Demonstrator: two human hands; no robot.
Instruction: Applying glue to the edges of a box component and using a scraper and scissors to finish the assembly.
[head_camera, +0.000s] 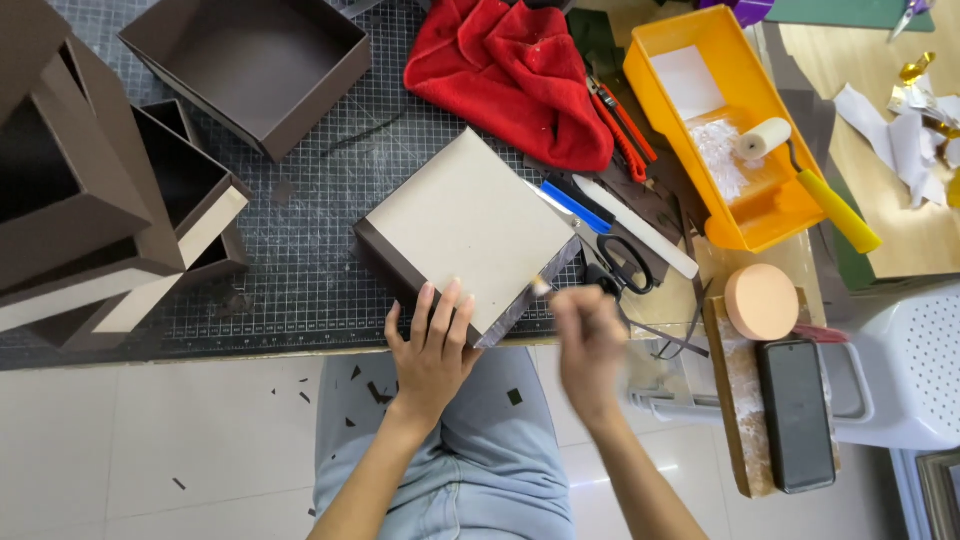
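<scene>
A dark gridded cutting mat (300, 270) covers the work table, and on its near edge, just in front of the person, sits an upturned cardboard box (470, 232) with a bare tan base and brown paper wrapped around its sides. It looks light and stiff, a hollow shell whose flat panel would flex under hard pressure and whose paper-covered edges could scuff or lift, so the sound places to take it seem to be the rigid corners and side walls, with a flat palm on top rather than pinching fingers. The left hand (432, 345) lies spread open on the box's near corner, fingers flat, pressing it steady. The right hand (590, 345) is blurred at the box's right corner, closed around a small slim tool (541, 287) whose kind I cannot tell. More finished brown boxes (110, 200) stand stacked to the left, a red cloth (520, 75), an orange tray (735, 130) with a roller and black scissors (625, 262) lie to the right.
</scene>
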